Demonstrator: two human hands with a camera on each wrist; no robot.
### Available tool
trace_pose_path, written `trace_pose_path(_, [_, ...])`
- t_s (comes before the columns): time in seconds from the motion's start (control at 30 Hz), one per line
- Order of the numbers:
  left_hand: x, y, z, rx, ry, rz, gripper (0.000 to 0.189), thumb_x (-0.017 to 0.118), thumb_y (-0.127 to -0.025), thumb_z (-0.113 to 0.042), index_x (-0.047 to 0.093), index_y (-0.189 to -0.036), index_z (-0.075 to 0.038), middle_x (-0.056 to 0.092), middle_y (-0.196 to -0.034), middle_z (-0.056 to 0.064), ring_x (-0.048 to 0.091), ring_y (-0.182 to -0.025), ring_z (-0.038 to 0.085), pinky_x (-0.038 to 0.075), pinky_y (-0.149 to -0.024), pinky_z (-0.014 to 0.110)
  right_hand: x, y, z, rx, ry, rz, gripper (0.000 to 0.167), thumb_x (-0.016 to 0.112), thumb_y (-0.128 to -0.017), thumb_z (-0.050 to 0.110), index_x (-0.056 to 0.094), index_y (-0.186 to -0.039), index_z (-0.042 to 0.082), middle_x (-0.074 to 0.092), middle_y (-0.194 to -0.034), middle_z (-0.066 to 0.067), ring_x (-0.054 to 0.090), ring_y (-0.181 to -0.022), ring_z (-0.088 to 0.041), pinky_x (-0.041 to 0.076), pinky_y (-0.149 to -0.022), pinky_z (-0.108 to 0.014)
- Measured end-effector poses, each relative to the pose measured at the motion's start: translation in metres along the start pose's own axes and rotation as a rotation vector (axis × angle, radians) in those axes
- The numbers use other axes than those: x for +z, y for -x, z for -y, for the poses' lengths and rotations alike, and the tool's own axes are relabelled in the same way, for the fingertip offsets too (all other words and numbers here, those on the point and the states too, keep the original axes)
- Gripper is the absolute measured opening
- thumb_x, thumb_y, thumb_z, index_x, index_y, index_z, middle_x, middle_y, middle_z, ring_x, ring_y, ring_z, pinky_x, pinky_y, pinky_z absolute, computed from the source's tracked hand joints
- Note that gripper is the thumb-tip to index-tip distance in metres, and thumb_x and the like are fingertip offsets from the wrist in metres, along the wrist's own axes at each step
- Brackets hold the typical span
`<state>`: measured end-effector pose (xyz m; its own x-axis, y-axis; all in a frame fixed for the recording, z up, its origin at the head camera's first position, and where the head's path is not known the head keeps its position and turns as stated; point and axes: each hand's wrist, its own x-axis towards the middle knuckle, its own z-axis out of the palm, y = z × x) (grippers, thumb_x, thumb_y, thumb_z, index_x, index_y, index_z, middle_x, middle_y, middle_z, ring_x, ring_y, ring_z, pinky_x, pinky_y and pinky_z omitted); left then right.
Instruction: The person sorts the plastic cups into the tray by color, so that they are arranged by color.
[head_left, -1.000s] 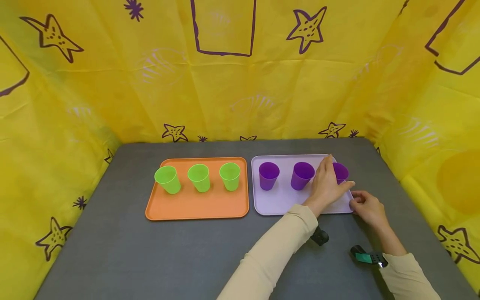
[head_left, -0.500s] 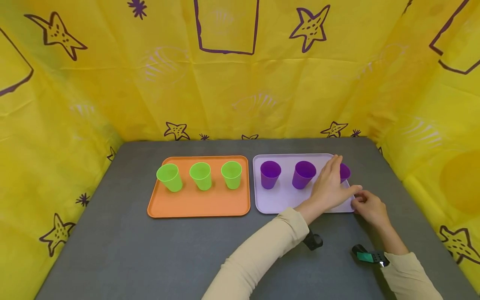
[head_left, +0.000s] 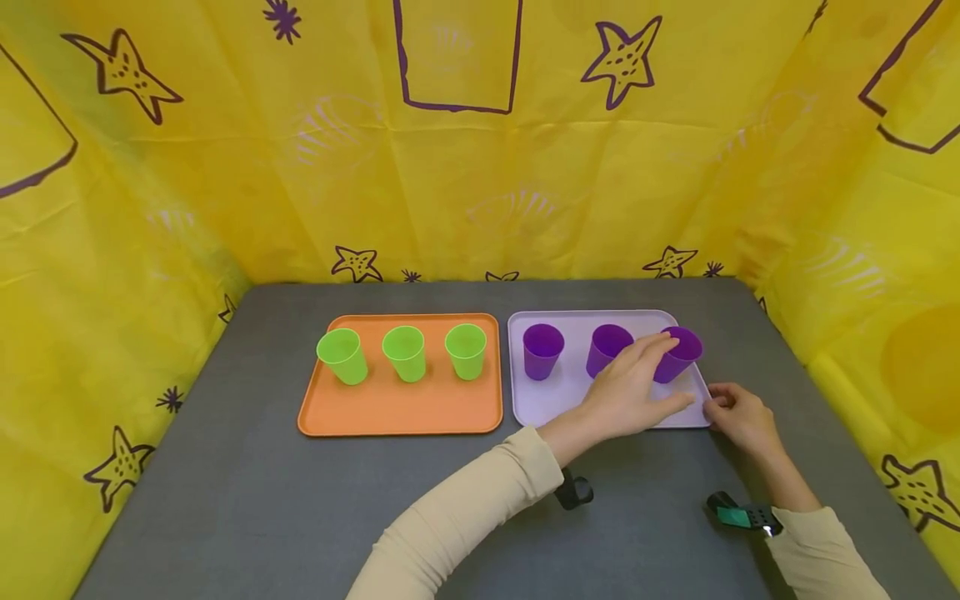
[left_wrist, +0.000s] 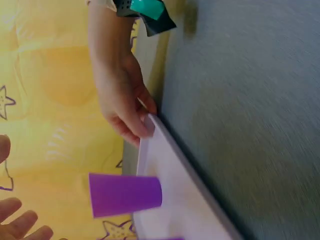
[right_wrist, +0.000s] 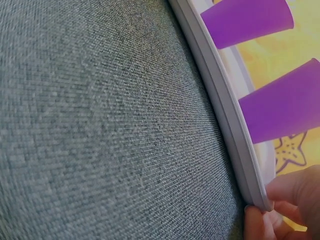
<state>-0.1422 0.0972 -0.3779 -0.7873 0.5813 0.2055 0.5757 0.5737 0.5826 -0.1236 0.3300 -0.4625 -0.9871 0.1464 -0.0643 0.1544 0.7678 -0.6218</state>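
Note:
Three purple cups stand upright in a row on a lilac tray [head_left: 551, 408]. My left hand [head_left: 617, 398] is over the tray, fingers spread, overlapping the middle purple cup [head_left: 606, 343] in the head view and close to the right purple cup [head_left: 678, 354]. In the left wrist view that cup [left_wrist: 125, 195] shows with nothing around it, the left fingers apart from it. The left purple cup [head_left: 542, 354] is in full view. My right hand [head_left: 742, 423] pinches the tray's near right corner between thumb and fingers, seen closely in the right wrist view.
To the left lies an orange tray [head_left: 397, 417] with three green cups [head_left: 405, 354] in a row. Both trays rest on a grey tabletop [head_left: 300, 517]. A yellow patterned cloth [head_left: 450, 183] hangs behind and along both sides.
My left hand has moved left and slightly nearer, away from the right purple cup, which now shows more fully. My right hand stays at the tray's corner.

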Motion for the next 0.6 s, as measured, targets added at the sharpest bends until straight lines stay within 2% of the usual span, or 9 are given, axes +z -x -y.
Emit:
trace_pose_path(0.27, [-0.022,0.018,0.02,0.035,-0.113,0.03,0.065,0.059,-0.085,-0.046,0.038,-0.14,-0.018,0.036,-0.145,-0.006,0.034,-0.132,0.01,0.034,-0.106,0.025,-0.007,-0.001,0.003,0.0,-0.028,0.042,0.047,0.05,-0.091,0.026,0.049,-0.12,-0.011,0.06,-0.092,-0.022,0.059,-0.061,-0.011,0.053,-0.054,-0.021])
trace_pose_path(0.43, [-0.033,0.029,0.032,0.043,-0.132,0.066,0.066,0.059,-0.084,-0.046,0.037,-0.14,-0.019,0.035,-0.145,-0.004,0.034,-0.132,0.012,0.034,-0.107,0.028,-0.011,-0.004,0.007,-0.054,0.043,0.057,0.047,0.047,-0.094,0.027,0.047,-0.121,-0.011,0.059,-0.096,-0.026,0.06,-0.063,-0.018,0.052,-0.056,-0.026])
trace_pose_path(0.6, [-0.054,0.047,0.051,0.102,-0.202,0.127,0.072,0.059,-0.083,-0.049,0.034,-0.142,-0.018,0.032,-0.147,-0.001,0.031,-0.135,0.015,0.031,-0.109,0.033,-0.011,-0.006,0.012,-0.175,0.174,-0.026,0.044,0.049,-0.093,0.028,0.051,-0.119,-0.008,0.057,-0.104,-0.03,0.057,-0.087,-0.039,0.047,-0.07,-0.051])
